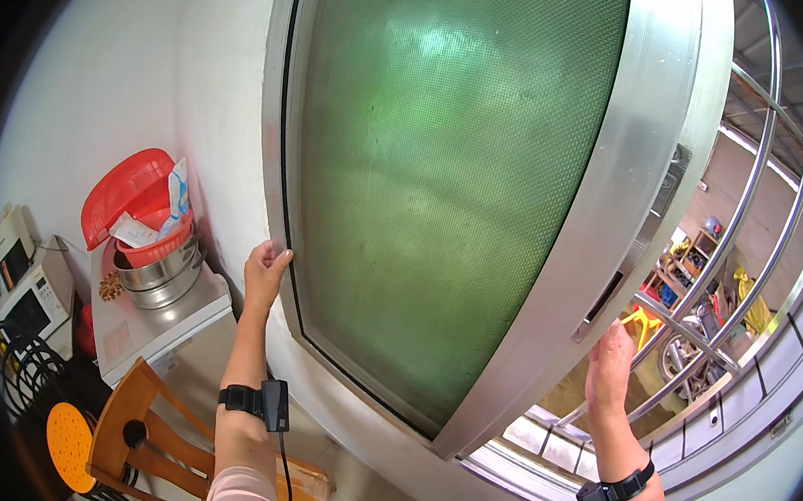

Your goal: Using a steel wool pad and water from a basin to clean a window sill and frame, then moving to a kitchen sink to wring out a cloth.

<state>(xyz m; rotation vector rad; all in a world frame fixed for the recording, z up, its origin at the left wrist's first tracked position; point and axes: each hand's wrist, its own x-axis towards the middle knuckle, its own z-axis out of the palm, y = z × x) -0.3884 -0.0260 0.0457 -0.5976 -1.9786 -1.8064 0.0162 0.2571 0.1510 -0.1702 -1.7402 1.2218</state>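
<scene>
A large aluminium-framed window sash (631,155) with a green textured pane (440,197) fills the middle of my view. On its left frame edge, my left hand (264,274) grips with the thumb on the near side and the fingers curled by the wall. My right hand (610,366) holds the opposite edge, low down, just below a dark slot and a metal latch (668,185); its fingertips are partly hidden by the frame. Each forearm wears a black strap with a small device. The sash's top runs out of view.
Steel window bars (754,198) cross the opening at right, with a motorcycle (687,358) beyond. To my left, a white refrigerator-like cabinet (151,334) carries a steel pot (162,282) and red plastic basket (155,233). A wooden chair (151,435), orange stool (70,447) and microwave (38,298) stand nearby.
</scene>
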